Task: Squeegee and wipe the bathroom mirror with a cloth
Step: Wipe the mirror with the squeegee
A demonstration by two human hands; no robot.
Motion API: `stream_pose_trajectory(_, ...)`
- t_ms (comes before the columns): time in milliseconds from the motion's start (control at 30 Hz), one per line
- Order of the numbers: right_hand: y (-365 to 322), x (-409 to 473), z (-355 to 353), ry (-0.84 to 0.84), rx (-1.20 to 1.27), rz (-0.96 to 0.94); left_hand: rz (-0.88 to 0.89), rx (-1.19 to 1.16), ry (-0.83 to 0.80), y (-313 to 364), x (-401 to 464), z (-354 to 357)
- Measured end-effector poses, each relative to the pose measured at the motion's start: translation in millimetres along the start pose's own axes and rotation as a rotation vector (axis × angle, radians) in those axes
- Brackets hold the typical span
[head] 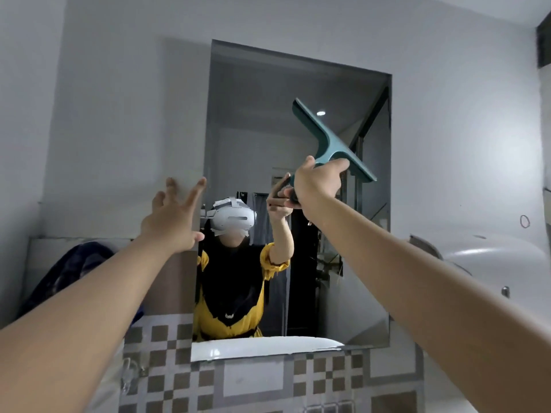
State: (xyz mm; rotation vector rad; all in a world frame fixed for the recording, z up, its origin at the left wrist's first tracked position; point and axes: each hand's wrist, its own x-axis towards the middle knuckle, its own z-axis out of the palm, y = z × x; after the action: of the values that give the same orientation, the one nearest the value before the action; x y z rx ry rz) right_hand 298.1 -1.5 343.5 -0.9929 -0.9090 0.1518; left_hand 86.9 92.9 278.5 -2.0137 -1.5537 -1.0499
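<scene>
While both bare forearms stretch up from the lower corners of the frame, the left hand hangs left of centre with its fingers spread wide and nothing in it, its fingertips over the mirror's left edge; whether they touch the glass cannot be told. Right of centre, the right hand is wrapped firmly round the handle of a teal squeegee, whose blade slants from upper left down to lower right across the upper right part of the mirror. Whether the blade presses the glass is unclear. Beyond the hands, the mirror hangs on a pale wall, above checkered brown-and-white tiles. A dark blue cloth lies bunched at the lower left, beside the mirror. At the right edge sits a white rounded fixture.
</scene>
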Motion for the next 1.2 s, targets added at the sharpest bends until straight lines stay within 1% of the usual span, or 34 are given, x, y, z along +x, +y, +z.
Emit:
stream_pose_trajectory(100, -1.4, -23.2, 25.3, -0.056, 0.057, 0.000, 0.002, 0.000, -0.004, 0.9, -1.9, -1.3)
stream_pose_trajectory(267, 2.4, -57.5, 67.7, -0.182, 0.071, -0.073, -0.001, -0.014, -0.009, 2.7, -3.1, -2.0)
stream_pose_trajectory(400, 13.2, -62.2, 81.0, -0.166, -0.005, -0.139, -0.010, -0.028, -0.028, 2.0, -3.2, -2.6)
stream_pose_trajectory(467, 23.0, -62.0, 76.3, -0.182, -0.088, -0.221, 0.009, -0.042, -0.044, 0.6, -3.0, -3.5)
stream_pose_trajectory(567, 38.7, -63.6, 62.8, -0.271, -0.268, -0.385, 0.028, -0.065, -0.039, -1.1, -4.8, -2.6)
stream_pose_trajectory(667, 42.5, -54.9, 46.4, -0.250, -0.352, -0.497, 0.060, -0.090, 0.013, -5.3, -15.1, 4.1)
stream_pose_trajectory(733, 40.1, -45.8, 35.1, -0.226, -0.409, -0.554, 0.111, -0.104, 0.015, -11.5, -25.2, 11.2)
stream_pose_trajectory(833, 36.1, -31.8, 17.8, -0.207, -0.443, -0.607, 0.159, -0.061, -0.026, -19.2, -35.7, 20.5)
stream_pose_trajectory(1067, 35.5, 5.7, -21.7, -0.207, -0.502, -0.698, 0.164, -0.061, -0.098, -23.4, -37.6, 24.5)
stream_pose_trajectory(1200, 39.0, 24.9, -50.6, -0.214, -0.534, -0.723, 0.147, -0.064, -0.111, -21.9, -38.0, 25.5)
